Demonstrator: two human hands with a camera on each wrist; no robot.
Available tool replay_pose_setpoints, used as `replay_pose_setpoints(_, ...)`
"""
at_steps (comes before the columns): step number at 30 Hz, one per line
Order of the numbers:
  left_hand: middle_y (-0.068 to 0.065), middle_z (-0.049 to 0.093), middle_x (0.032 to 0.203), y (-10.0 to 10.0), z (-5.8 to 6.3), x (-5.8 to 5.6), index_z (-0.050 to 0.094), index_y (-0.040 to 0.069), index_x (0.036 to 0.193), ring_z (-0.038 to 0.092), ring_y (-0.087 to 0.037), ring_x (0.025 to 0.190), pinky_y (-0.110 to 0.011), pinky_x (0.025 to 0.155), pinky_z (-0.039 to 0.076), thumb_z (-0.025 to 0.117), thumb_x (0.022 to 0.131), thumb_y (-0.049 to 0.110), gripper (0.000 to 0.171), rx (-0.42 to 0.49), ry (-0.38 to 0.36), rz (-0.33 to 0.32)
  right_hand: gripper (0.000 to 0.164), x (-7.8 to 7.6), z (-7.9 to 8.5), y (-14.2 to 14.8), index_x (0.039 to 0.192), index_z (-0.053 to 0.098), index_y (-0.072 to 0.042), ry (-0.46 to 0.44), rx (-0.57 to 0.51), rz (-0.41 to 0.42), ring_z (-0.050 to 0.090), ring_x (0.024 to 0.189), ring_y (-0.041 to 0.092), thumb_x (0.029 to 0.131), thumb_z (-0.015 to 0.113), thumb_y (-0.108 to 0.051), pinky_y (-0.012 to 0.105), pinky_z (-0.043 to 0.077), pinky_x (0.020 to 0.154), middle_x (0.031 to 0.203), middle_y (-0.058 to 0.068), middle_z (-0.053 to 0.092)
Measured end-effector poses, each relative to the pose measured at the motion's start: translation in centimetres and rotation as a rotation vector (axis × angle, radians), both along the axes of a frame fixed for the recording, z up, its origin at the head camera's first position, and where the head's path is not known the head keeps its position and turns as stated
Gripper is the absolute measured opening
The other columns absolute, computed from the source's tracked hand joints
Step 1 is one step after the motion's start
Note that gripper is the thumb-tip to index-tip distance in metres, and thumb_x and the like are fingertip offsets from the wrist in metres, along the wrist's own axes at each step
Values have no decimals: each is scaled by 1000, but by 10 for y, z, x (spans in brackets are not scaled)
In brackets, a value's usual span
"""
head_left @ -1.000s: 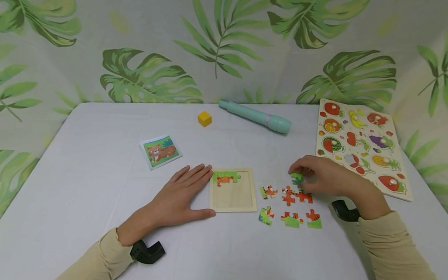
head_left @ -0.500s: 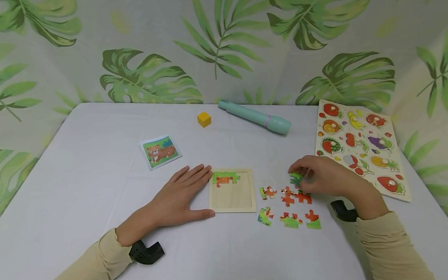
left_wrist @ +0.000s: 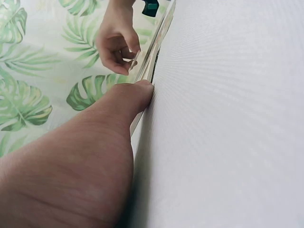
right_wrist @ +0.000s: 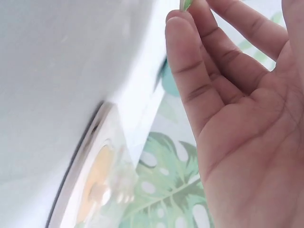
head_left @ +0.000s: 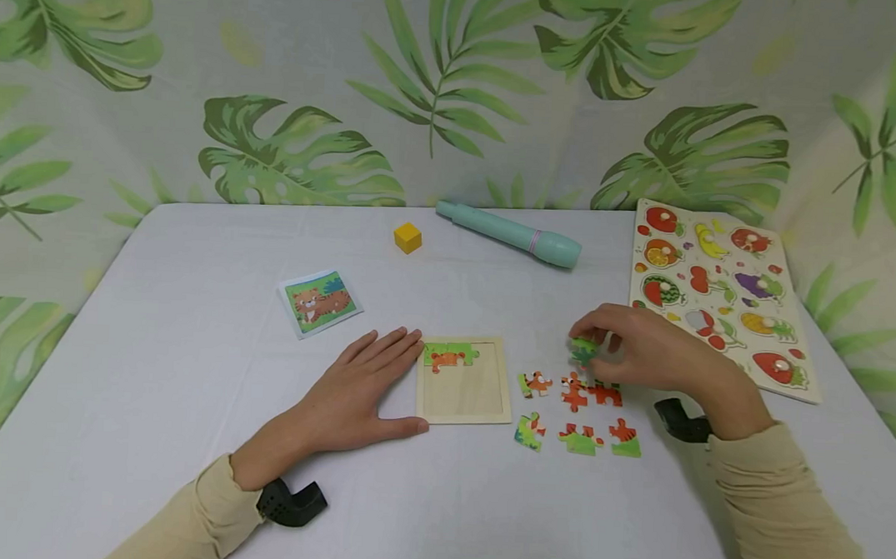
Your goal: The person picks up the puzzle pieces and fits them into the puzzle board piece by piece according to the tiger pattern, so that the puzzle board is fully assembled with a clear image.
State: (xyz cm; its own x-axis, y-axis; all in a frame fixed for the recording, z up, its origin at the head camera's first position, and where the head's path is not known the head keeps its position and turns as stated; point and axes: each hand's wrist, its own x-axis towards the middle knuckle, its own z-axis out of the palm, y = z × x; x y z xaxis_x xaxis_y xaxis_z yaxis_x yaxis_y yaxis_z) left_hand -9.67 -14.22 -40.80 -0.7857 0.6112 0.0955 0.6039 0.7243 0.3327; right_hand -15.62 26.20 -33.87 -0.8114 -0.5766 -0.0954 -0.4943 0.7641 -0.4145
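My right hand [head_left: 640, 346] pinches a green jigsaw piece [head_left: 583, 350] between thumb and fingers, lifted above the table. In the right wrist view only a sliver of that piece [right_wrist: 186, 4] shows at the fingertips. Flat on the table, my left hand [head_left: 356, 392] has its fingertips and thumb at the left side of the wooden puzzle tray [head_left: 463, 416]. Joined green and orange pieces [head_left: 450, 356] fill the tray's upper left. Right of the tray lie several loose pieces, among them an orange tiger-face piece [head_left: 574, 393] and a green-and-orange one [head_left: 580, 439].
A tiger picture card [head_left: 321, 303] lies behind my left hand. Farther back are a yellow cube [head_left: 408, 238] and a mint-green tube [head_left: 510, 232] with a wider end. At the right, beyond my right hand, is a fruit peg board [head_left: 718, 283]. A leaf-print cloth hangs behind the table.
My right hand has lifted the green piece off its spot and shifted slightly left with it, over the loose pieces. The left hand stays at the tray.
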Motion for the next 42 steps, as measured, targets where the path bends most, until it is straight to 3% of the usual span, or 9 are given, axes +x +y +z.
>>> replay_pose_setpoints(14,-4,29,170,0,1,0,33,7,162,22,-24,158,-50,128,17,66,90,67,99,25,23,-20,35,1,10,-10,118,72,-12,14,-24,18,62,90,10,83,73,-7,36,58,80,103,-6,68)
replay_pose_setpoints(23,0,24,171,-1,0,-1,29,10,163,17,-19,160,-46,130,12,64,90,68,100,-1,-18,-1,35,-3,21,-19,119,72,-11,21,-30,27,64,92,14,84,74,-8,40,59,82,108,-4,70)
replay_pose_setpoints(42,-1,25,171,0,0,0,30,10,163,18,-20,159,-46,129,13,65,90,67,100,17,-19,5,35,-4,37,-45,122,73,-10,3,-39,66,65,96,16,87,72,-7,41,59,84,113,-2,71)
